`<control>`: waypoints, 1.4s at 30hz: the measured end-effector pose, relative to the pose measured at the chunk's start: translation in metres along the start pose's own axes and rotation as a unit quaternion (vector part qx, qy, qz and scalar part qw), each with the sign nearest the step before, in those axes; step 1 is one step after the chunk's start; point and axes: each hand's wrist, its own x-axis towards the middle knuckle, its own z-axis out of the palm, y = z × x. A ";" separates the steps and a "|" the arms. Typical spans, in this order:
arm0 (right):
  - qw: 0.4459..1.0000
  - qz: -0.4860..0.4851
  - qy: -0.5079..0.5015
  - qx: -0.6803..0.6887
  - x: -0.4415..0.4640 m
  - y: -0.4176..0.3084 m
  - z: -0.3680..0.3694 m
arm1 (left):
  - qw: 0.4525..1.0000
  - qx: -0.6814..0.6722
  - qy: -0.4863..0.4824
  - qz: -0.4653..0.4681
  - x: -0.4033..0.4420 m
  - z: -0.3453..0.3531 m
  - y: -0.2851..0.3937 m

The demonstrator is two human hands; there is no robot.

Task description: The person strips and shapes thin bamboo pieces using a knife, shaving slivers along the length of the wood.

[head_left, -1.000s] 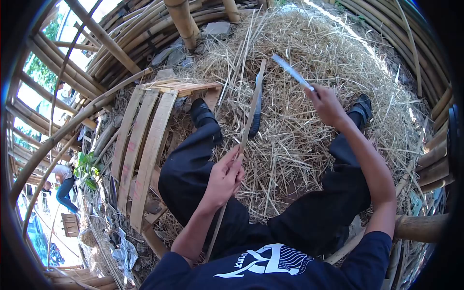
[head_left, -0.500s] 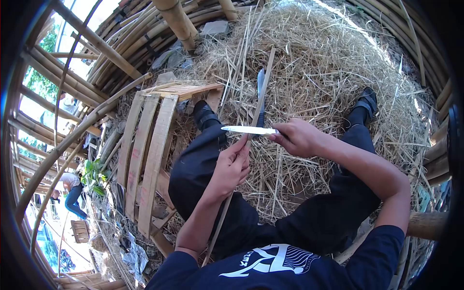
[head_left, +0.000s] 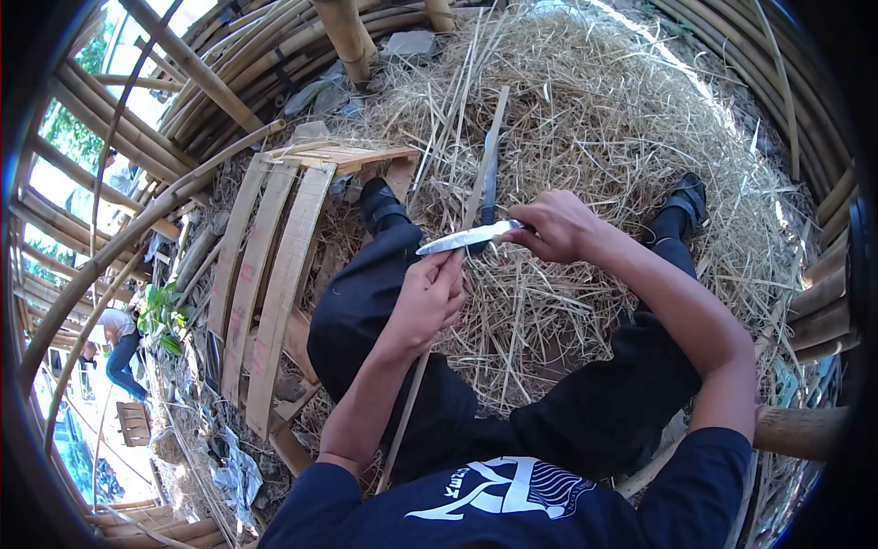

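Note:
My right hand is closed around the handle of a knife, its bright blade pointing left. My left hand grips a long, thin bamboo strip between thumb and fingers. The strip runs from my lap up past the blade. The knife lies across the strip just above my left fingertips; whether the edge bites into it I cannot tell. Behind the strip, a second, larger blade with a dark handle rests on a heap of bamboo shavings between my feet.
A slatted wooden crate stands beside my left leg. Bamboo poles form a frame on the left, and more stacked poles line the right. Beyond the frame, another person bends over. Loose bamboo strips lie near the crate.
The knife has tilted, its handle end rising while the tip stays near my left fingers. My right hand has moved slightly up and right. The view has shifted a little.

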 end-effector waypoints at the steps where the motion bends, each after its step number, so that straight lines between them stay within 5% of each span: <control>1: 1.000 -0.006 0.026 -0.014 0.002 -0.001 -0.002 | 1.000 -0.005 0.004 0.005 0.001 -0.001 0.001; 5: 0.999 0.014 -0.004 -0.042 0.006 0.000 -0.004 | 1.000 0.006 0.012 0.010 -0.003 -0.002 0.006; 6: 0.986 0.156 -0.038 -0.036 0.012 0.009 -0.003 | 1.000 0.004 0.010 0.013 -0.010 -0.001 0.006; 7: 0.916 0.384 -0.011 0.112 0.009 0.023 -0.034 | 1.000 0.012 -0.004 -0.007 -0.026 -0.001 0.005; 9: 0.919 0.291 0.266 0.020 -0.032 0.146 -0.034 | 0.995 0.016 -0.058 -0.077 -0.056 -0.012 -0.001; 12: 0.794 0.469 0.385 0.040 -0.067 0.138 -0.067 | 0.996 0.007 -0.064 -0.054 -0.065 -0.026 -0.016; 15: 0.865 0.413 0.285 -0.019 -0.075 0.111 -0.050 | 0.997 0.017 -0.066 -0.030 -0.059 -0.016 -0.017; 19: 0.930 0.284 0.195 0.129 -0.049 0.024 -0.059 | 0.994 0.102 -0.041 0.015 -0.047 -0.006 -0.005; 22: 0.951 0.221 0.120 0.183 -0.031 -0.016 -0.056 | 0.970 0.186 -0.044 0.146 -0.032 -0.008 0.000; 25: 0.962 0.176 0.091 0.188 -0.020 -0.041 -0.046 | 0.967 0.204 -0.015 0.154 -0.024 -0.006 0.006; 27: 0.980 0.153 0.013 0.124 -0.018 -0.059 -0.040 | 0.944 0.254 0.008 0.211 -0.018 -0.007 0.003; 32: 0.991 0.075 0.014 0.105 -0.019 -0.065 -0.010 | 0.817 0.456 0.096 0.339 -0.012 -0.003 0.000; 35: 0.992 0.077 0.005 0.099 -0.018 -0.061 -0.005 | 0.786 0.491 0.109 0.359 -0.011 -0.002 -0.005; 42: 0.997 0.050 -0.025 -0.057 -0.002 -0.033 0.000 | 0.812 0.493 0.104 0.295 -0.017 -0.004 -0.004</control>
